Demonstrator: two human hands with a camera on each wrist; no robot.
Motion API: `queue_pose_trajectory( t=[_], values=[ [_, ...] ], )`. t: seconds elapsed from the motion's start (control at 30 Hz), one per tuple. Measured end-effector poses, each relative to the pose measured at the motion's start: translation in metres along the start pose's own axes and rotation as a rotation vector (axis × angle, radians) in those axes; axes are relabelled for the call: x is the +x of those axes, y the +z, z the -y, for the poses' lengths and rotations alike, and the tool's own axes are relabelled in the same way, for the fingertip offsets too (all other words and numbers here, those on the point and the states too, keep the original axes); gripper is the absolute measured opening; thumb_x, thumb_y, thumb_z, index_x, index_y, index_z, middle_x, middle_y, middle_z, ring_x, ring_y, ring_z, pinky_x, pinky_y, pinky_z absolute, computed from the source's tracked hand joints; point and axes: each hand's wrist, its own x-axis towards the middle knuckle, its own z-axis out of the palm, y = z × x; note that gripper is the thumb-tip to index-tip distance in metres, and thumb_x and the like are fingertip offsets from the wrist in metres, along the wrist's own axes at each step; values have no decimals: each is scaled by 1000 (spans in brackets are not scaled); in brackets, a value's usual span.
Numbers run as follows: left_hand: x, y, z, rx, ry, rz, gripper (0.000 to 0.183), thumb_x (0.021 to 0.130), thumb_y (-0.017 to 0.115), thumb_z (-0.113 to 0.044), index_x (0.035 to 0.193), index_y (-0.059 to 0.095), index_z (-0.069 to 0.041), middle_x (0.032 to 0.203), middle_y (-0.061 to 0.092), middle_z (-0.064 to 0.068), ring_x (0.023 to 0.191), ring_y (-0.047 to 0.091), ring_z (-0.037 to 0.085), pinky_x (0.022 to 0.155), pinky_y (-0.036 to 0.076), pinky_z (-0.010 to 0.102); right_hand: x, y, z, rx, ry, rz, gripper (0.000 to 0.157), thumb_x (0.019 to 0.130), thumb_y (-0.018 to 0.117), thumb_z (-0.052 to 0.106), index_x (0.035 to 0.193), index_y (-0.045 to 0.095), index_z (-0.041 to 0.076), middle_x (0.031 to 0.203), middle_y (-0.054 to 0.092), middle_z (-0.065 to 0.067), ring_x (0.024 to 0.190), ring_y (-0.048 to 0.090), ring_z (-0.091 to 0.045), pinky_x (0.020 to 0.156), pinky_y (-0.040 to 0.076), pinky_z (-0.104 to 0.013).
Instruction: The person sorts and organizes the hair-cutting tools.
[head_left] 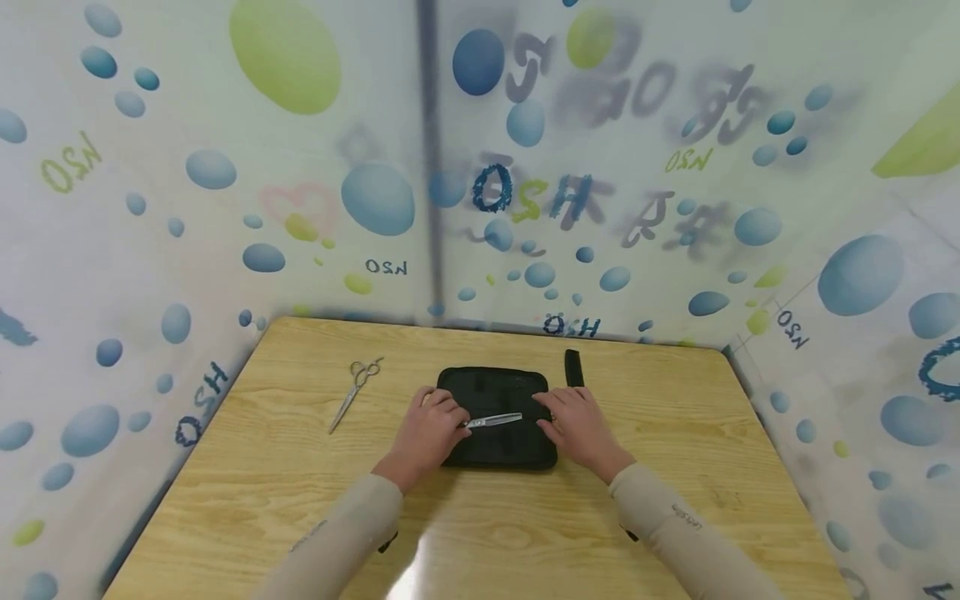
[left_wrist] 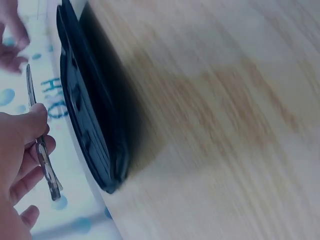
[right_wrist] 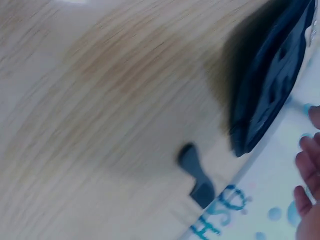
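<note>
My left hand (head_left: 426, 432) pinches a pair of silver scissors (head_left: 497, 420) near the handle end, its blades pointing right. The scissors are over a black case (head_left: 498, 457) with rounded corners; in the left wrist view the case (left_wrist: 92, 120) shows strap-like loops on its face. Across from it, my right hand (head_left: 587, 427) is near the case's right side, short of the blade tips. Its fingers are loosely bent with nothing between them, as the right wrist view also shows. Whether it touches the case I cannot tell.
A second pair of silver scissors (head_left: 356, 390) lies on the wooden table (head_left: 225, 467), left of the case. Beyond my right hand lies a black comb-like tool (head_left: 573, 367), wider at both ends in the right wrist view. Patterned walls (head_left: 360, 292) stand behind the table and on both sides.
</note>
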Motion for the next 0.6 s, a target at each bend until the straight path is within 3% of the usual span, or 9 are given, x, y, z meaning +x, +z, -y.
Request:
queue_pose_trajectory(
  t=[0.17, 0.4, 0.6],
  values=[
    [-1, -1, 15, 27, -31, -13, 16, 84, 76, -32, 90, 74, -18, 92, 73, -2, 101, 60, 21, 102, 42, 45, -6, 5, -9, -39, 77, 100, 45, 89, 71, 33, 127, 62, 11, 119, 67, -6, 110, 62, -25, 99, 45, -45],
    [-3, -2, 33, 45, -98, 37, 16, 85, 74, -33, 92, 72, -19, 93, 72, -3, 104, 60, 21, 105, 40, 45, -11, 27, -18, -30, 137, 135, 53, 91, 66, 40, 134, 56, 10, 129, 63, -8, 120, 58, -28, 106, 41, -49],
    [-7, -1, 45, 91, -123, -8, 16, 83, 77, -31, 89, 72, -18, 92, 72, -3, 103, 60, 21, 102, 42, 46, -9, 33, -19, 1, 152, 220, 70, 92, 61, 50, 146, 44, 8, 145, 51, -11, 134, 48, -30, 113, 33, -53]
  ],
)
